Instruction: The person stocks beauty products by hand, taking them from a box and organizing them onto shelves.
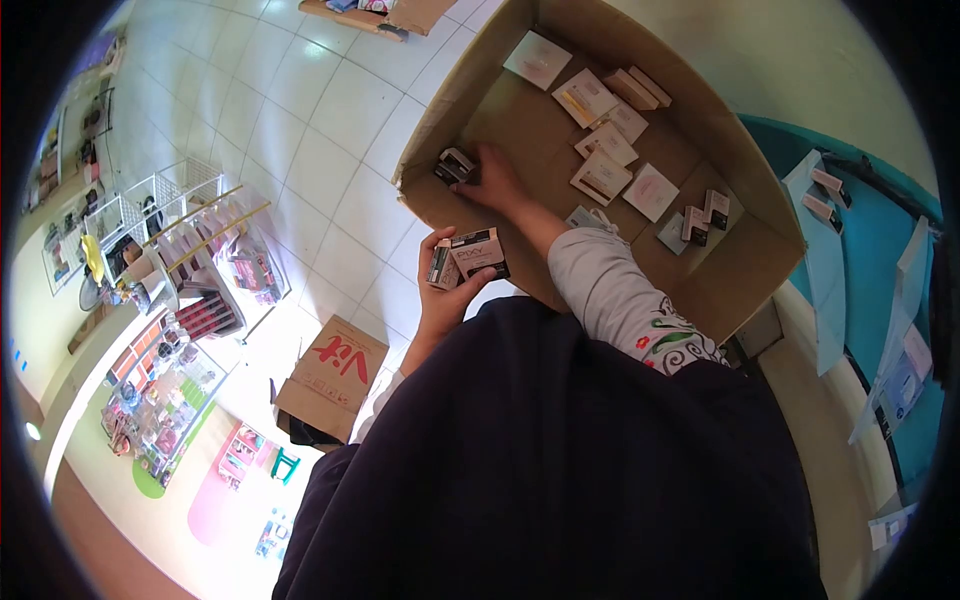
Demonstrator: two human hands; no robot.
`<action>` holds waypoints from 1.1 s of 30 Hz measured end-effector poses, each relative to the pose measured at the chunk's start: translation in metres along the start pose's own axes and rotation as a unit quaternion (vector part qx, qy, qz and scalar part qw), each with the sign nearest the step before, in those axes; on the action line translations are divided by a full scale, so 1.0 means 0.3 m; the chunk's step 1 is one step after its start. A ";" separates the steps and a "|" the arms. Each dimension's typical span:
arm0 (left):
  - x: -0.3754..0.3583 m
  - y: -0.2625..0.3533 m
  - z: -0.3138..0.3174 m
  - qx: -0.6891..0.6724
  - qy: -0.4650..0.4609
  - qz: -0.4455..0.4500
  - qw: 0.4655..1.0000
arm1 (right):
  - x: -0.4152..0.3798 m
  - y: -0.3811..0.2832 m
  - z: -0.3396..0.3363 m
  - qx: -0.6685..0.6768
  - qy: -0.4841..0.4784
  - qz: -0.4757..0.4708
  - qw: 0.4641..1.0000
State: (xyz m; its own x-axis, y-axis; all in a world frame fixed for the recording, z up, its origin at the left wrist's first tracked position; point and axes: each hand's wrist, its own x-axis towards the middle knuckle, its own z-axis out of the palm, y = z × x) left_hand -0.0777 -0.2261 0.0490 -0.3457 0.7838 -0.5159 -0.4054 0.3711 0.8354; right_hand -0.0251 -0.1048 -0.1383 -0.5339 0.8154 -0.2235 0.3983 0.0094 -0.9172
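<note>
My left hand (445,298) is wrapped round small pink and black boxes (476,254), one lettered PIXY, just outside the near left edge of a large cardboard box (510,120). Inside that carton, at its left corner, my right hand (492,183) has its fingers at small dark boxes (455,165). Its fingertips touch them. Several flat pale boxes (603,176) lie on the carton's bottom, and a few small pink and black ones (694,226) stand toward its right side.
A brown carton with red lettering (336,370) sits on the tiled floor at lower left. Another open carton (415,15) is at the top. White racks (160,205) stand at the left, and a teal shelf (870,290) with small boxes is at the right.
</note>
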 end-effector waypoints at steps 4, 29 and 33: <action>0.001 -0.001 -0.004 0.003 -0.007 0.002 1.000 | -0.002 -0.007 0.006 -0.004 0.007 -0.003 1.000; 0.004 0.005 0.008 0.027 -0.022 0.013 0.999 | 0.002 -0.019 -0.036 0.036 -0.043 -0.032 0.998; 0.004 0.007 0.010 0.020 -0.018 0.007 1.000 | 0.008 -0.007 -0.043 0.011 -0.072 -0.041 0.997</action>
State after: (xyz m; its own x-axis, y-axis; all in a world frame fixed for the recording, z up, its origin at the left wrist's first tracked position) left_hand -0.0765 -0.2229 0.0507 -0.3197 0.8066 -0.4972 -0.3665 0.3787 0.8499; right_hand -0.0177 -0.0953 -0.1327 -0.6658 0.7212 -0.1914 0.3336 0.0583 -0.9409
